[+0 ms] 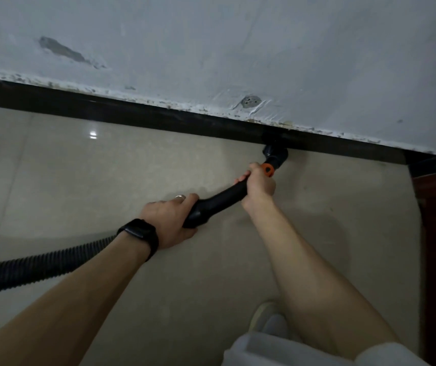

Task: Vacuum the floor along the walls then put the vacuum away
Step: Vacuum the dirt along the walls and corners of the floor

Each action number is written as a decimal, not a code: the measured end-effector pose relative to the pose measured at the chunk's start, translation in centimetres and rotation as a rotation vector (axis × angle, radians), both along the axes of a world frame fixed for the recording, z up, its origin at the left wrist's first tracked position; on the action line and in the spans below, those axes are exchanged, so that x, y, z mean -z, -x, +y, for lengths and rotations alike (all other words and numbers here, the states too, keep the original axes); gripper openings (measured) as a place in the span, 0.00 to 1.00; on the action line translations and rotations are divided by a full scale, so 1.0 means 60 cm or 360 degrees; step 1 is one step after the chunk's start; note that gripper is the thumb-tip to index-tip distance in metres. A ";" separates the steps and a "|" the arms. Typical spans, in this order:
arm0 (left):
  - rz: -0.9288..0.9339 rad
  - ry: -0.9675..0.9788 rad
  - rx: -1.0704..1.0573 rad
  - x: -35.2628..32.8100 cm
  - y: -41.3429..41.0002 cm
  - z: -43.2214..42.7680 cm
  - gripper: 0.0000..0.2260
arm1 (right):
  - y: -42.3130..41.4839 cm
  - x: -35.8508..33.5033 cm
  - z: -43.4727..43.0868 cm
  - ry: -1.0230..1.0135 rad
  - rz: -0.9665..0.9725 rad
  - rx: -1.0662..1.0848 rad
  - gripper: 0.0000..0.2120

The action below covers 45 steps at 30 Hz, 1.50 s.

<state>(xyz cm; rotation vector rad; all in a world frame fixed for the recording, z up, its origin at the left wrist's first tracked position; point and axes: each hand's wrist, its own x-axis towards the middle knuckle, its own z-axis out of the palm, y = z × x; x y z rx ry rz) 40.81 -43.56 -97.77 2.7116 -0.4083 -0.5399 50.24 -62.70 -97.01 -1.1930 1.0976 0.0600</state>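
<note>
Both hands grip the wand (219, 199), left hand (170, 220) at its rear, right hand (257, 184) ahead, fingers (240, 178) clamped round it. Just past them the nozzle (276, 154) meets the skirting (159, 116). Pushing hard may scuff it, or the hose (40, 262) could snag.

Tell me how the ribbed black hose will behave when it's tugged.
The hose will probably flex rather than stay stiff: its ribbed wall curves behind the left hand. It likely drags easily, since the floor looks glossy. The curved handle looks rigid by contrast, so steering should come from there.
</note>
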 end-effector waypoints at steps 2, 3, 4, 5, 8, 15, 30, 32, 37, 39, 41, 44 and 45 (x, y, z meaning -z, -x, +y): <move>0.0007 0.0001 0.0072 -0.005 -0.035 -0.046 0.24 | -0.019 -0.008 -0.050 0.0024 -0.0019 0.0085 0.11; 0.0016 0.0003 0.0101 -0.007 -0.052 -0.071 0.24 | -0.029 -0.010 -0.077 0.0034 -0.0035 0.0129 0.11; 0.0024 0.0005 0.0125 -0.009 -0.068 -0.096 0.24 | -0.038 -0.012 -0.103 0.0040 -0.0042 0.0166 0.12; 0.0030 0.0006 0.0143 -0.010 -0.082 -0.121 0.24 | -0.047 -0.013 -0.129 0.0041 -0.0044 0.0195 0.12; 0.0042 0.0013 0.0178 -0.005 -0.118 -0.199 0.24 | -0.074 -0.015 -0.211 0.0045 -0.0042 0.0278 0.12; -0.0012 0.0057 0.0360 0.016 -0.177 -0.419 0.26 | -0.105 -0.010 -0.434 0.0039 -0.0039 0.0435 0.07; 0.0656 0.0489 0.0355 0.051 -0.225 -0.760 0.31 | -0.197 0.013 -0.755 0.0955 0.0371 -0.0049 0.11; 0.0773 0.0596 0.0300 0.048 -0.219 -0.791 0.32 | -0.210 0.007 -0.783 0.1177 0.0500 -0.0252 0.16; 0.1003 0.0632 0.0297 0.035 -0.222 -0.832 0.32 | -0.211 -0.012 -0.815 0.1276 0.0712 -0.0407 0.20; 0.0997 0.0585 0.0332 0.039 -0.219 -0.822 0.31 | -0.187 -0.010 -0.810 0.1256 0.0702 -0.0352 0.18; 0.0970 0.0512 0.0397 0.044 -0.207 -0.802 0.30 | -0.155 -0.002 -0.798 0.1234 0.0714 -0.0244 0.19; 0.0893 0.0415 0.0511 0.051 -0.184 -0.779 0.29 | -0.108 0.009 -0.788 0.1157 0.0744 -0.0071 0.21; 0.0857 0.0405 0.0546 0.052 -0.176 -0.773 0.28 | -0.096 0.011 -0.786 0.1131 0.0751 -0.0035 0.21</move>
